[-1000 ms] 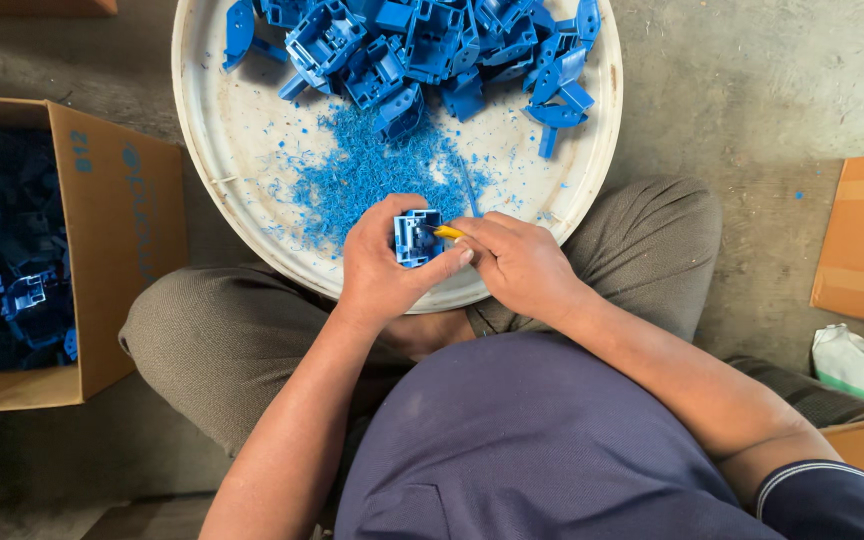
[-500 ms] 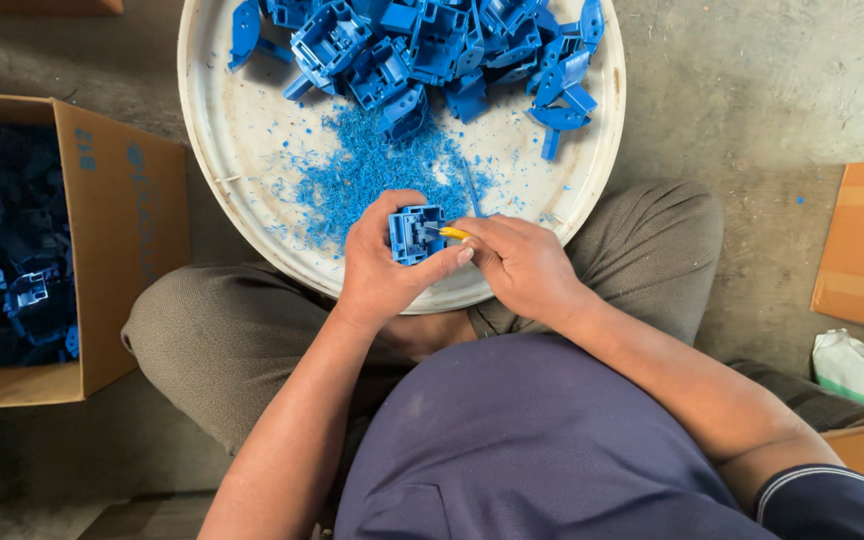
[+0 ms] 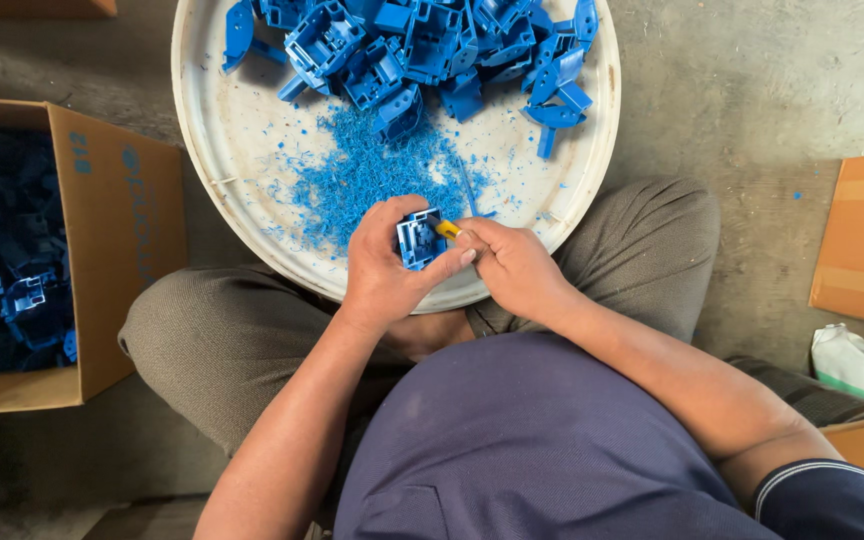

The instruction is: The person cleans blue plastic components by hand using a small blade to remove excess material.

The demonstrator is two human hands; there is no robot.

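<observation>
Hands at work above the near rim of a round white tray [image 3: 214, 170]. Left hand [image 3: 382, 270] closes its fingers around a small blue plastic part [image 3: 418, 238], held upright over the tray's edge. Right hand [image 3: 514, 268], curled tight on a yellow-handled tool [image 3: 445, 229], meets the part from the right; the tool's long axis runs roughly level, tip touching the part's upper right corner. Left hand is thus the carrier, right hand the nearer worker. Blue shavings [image 3: 362, 180] lie just beyond the hands, a heap of blue parts [image 3: 412, 45] farther back; a cardboard box [image 3: 102, 250] stands at left. Compared with half a second earlier, both grips and the part's place appear unchanged.
</observation>
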